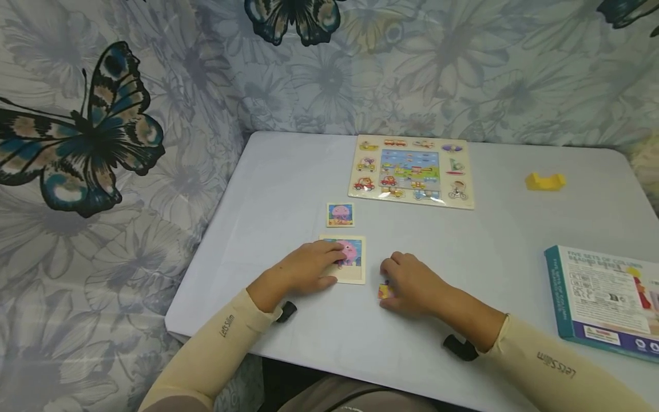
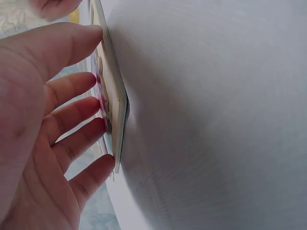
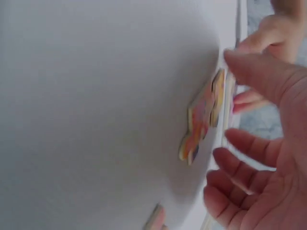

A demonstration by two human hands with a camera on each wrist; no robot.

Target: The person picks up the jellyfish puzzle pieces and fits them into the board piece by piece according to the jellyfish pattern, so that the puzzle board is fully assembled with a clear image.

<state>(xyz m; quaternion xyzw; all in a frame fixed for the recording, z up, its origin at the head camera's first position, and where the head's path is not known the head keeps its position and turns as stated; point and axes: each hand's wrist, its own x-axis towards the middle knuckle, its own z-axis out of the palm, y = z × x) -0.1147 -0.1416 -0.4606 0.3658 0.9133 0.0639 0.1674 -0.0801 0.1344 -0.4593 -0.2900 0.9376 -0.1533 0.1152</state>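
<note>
A small framed jigsaw puzzle [image 1: 352, 275] with a pink sea animal picture lies on the white table. My left hand [image 1: 312, 266] rests at its left side, fingertips over the picture; in the left wrist view the thumb touches the frame's edge and the fingers are spread along the pieces. My right hand [image 1: 414, 284] is to the right of the frame, over loose jigsaw pieces [image 3: 201, 112] with orange and pink print. Its thumb and fingers stand apart around them, not pinching. Another piece [image 3: 156, 218] shows at the bottom of the right wrist view.
Behind the frame lies a square jellyfish picture card [image 1: 340, 215]. Farther back is a large wooden vehicle puzzle board [image 1: 412, 197]. A yellow block [image 1: 546, 182] sits at the back right, and a teal-edged box [image 1: 602, 297] near the right edge. Patterned fabric walls border the table [image 1: 288, 171].
</note>
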